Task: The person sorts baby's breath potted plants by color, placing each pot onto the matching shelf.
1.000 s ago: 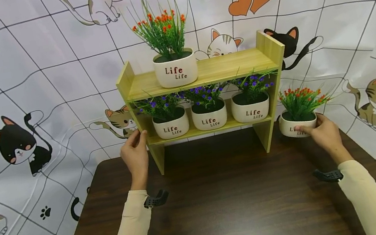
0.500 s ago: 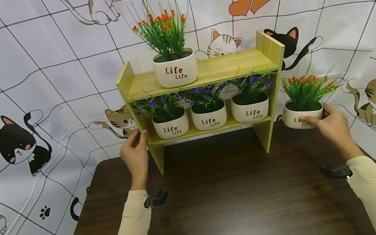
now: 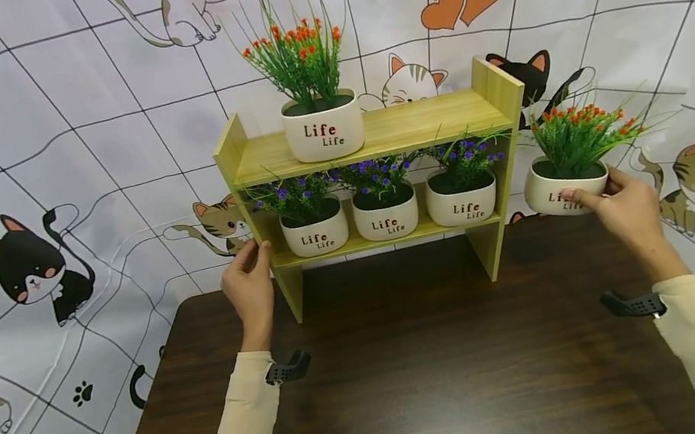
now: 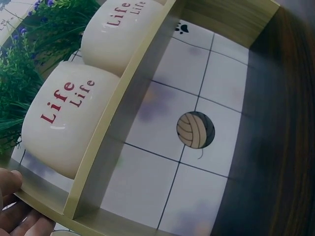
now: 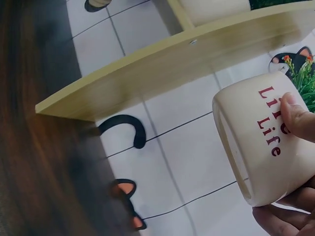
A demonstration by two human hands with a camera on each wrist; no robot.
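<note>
In the head view my right hand (image 3: 631, 210) holds a white oval pot with an orange-flowered artificial plant (image 3: 568, 184) in the air, right of the wooden shelf (image 3: 387, 241). Its thumb lies over the "Life" lettering; the right wrist view shows the fingers under the far side of the pot (image 5: 256, 142). At the shelf's left side panel, my left hand (image 3: 250, 287) pinches the edge, with the thumb inside and fingers outside in the left wrist view. A second orange-flowered potted plant (image 3: 324, 132) stands on the top board, left of its middle.
Three purple-flowered potted plants, at left (image 3: 316, 238), middle (image 3: 388, 224) and right (image 3: 464, 206), line the lower board. The shelf stands at the back of a dark wood table (image 3: 410, 376), before a wall covering (image 3: 119, 148) printed with cats.
My right hand has lifted the orange-flowered potted plant higher and moved it slightly right. The left hand keeps its place on the shelf's side panel.
</note>
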